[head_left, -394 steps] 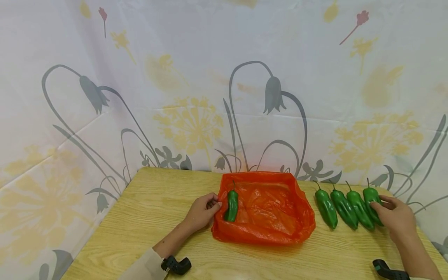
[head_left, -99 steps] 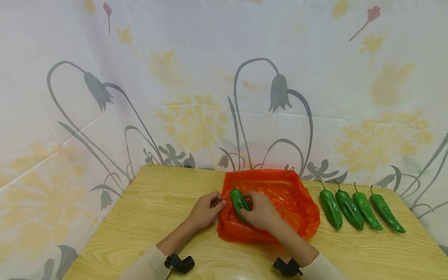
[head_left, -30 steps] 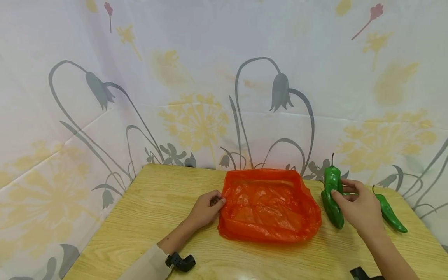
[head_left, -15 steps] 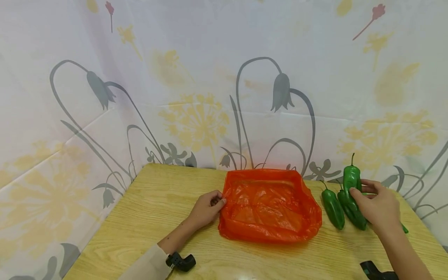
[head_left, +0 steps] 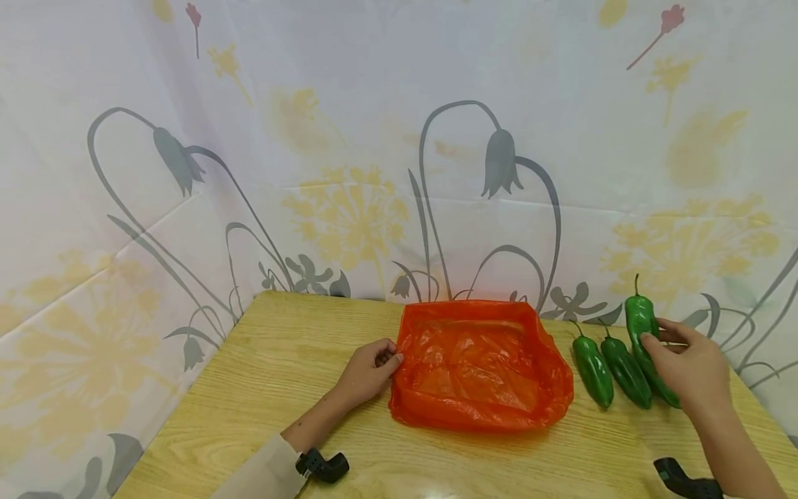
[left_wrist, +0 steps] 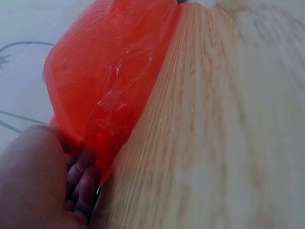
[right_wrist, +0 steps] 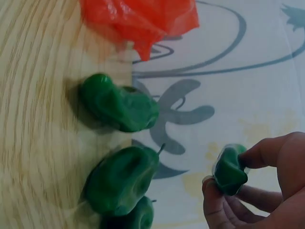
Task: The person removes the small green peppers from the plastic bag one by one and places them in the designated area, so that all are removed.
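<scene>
My left hand point(head_left: 368, 371) pinches the left edge of a red plastic bag point(head_left: 474, 367), which stands wide-mouthed on the table with no pepper visible inside. In the left wrist view, the curled fingers point(left_wrist: 85, 183) meet the bag's thin film point(left_wrist: 112, 71). My right hand point(head_left: 695, 367) grips a green pepper point(head_left: 639, 315), stem up, over the row at the right. In that row lie a left pepper point(head_left: 593, 372), a middle pepper point(head_left: 626, 372) and a partly covered pepper point(head_left: 664, 389). The right wrist view shows thumb and fingertips around the held pepper point(right_wrist: 230, 171), apart from the others.
The wooden table point(head_left: 299, 333) ends at a pale flower-printed cloth point(head_left: 349, 138) hanging behind it. The row of peppers lies just right of the bag, near the table's back edge. A black wrist device point(head_left: 322, 466) sits on each forearm.
Around three seconds ago my right hand gripped the pepper inside the bag; it has since lifted it out and carried it right, past the first peppers. My left hand stays on the bag.
</scene>
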Demonstrator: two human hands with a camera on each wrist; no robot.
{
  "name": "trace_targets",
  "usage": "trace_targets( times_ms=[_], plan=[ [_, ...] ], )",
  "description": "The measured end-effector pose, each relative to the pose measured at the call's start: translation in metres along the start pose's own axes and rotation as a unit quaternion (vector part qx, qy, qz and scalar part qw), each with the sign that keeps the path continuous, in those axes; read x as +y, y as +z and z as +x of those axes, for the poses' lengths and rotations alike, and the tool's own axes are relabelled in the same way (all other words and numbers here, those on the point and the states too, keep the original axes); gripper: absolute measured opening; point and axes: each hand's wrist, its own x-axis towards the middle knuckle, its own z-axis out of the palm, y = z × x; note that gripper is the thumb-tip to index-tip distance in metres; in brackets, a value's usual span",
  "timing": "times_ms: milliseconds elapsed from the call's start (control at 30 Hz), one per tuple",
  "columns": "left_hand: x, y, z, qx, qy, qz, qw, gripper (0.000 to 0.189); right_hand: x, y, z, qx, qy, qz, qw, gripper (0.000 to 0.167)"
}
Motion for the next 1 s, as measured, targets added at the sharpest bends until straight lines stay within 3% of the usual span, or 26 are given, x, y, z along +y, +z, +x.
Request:
trace_targets(
  times_ms=[367,733,1000],
  plan=[
    [0.001,0.000,-0.001,-0.004,0.002,0.009,0.9999,0.012,0.026,-0.007,0.009,0.020,-0.028,-0.010,0.9994,0.065],
    [-0.002,0.000,0.000,-0.007,0.006,0.011,0.9999,0.011,0.033,-0.005,0.012,0.044,0.031,-0.023,0.9983,0.061],
    [-0.003,-0.001,0.000,-0.012,0.008,0.014,0.9998,0.010,0.045,-0.008,0.016,0.040,0.060,-0.028,0.9970,0.060]
  ],
)
